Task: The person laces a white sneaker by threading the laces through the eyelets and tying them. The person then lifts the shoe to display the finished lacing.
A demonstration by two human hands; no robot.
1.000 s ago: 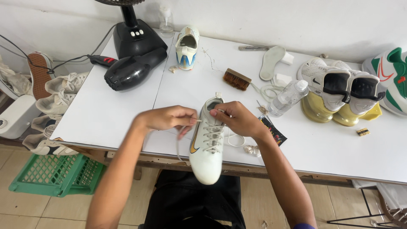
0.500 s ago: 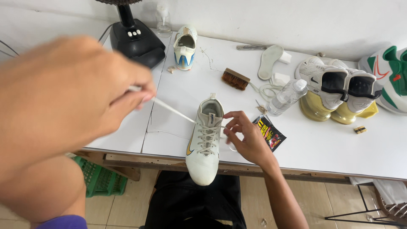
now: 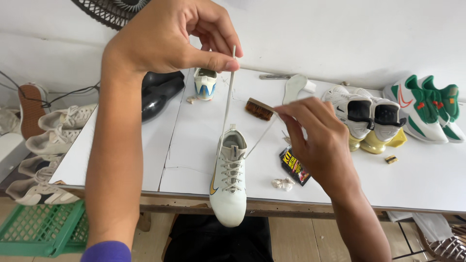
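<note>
Left hand (image 3: 167, 36) is raised close to the camera, thumb and fingers pinched narrow on one lace (image 3: 227, 104) end, pulled taut and running down to the boot's collar. Right hand (image 3: 320, 140) is lower, right of the boot, fingers closed on the other lace end, which slants down-left to the same collar.

Boot (image 3: 229, 182): white, gold trim on the side, laced, lying sole-down with the toe hanging over the near table (image 3: 194, 131) edge, heel pointing away. Both lace ends come out at the top eyelets.

Just right of the boot: small crumpled white wad (image 3: 283, 183), then a black packet (image 3: 293, 166), partly under the right hand.

Mid table: wooden brush (image 3: 258, 108) beyond the boot, bristles toward the camera. Right of it a white insole (image 3: 294, 88). Farther right a pair of white sneakers (image 3: 363, 112) stacked on yellow ones, then a green-and-white pair (image 3: 427, 106) at the right edge.

Far side: small white-and-blue shoe (image 3: 205, 82) near the wall, black glossy object (image 3: 158, 92) left of it, partly behind the left arm. Fan grille (image 3: 114, 7) at the top.

Left of the table: several worn white sneakers (image 3: 53, 131) on a rack, green crate (image 3: 41, 228) on the floor below.
</note>
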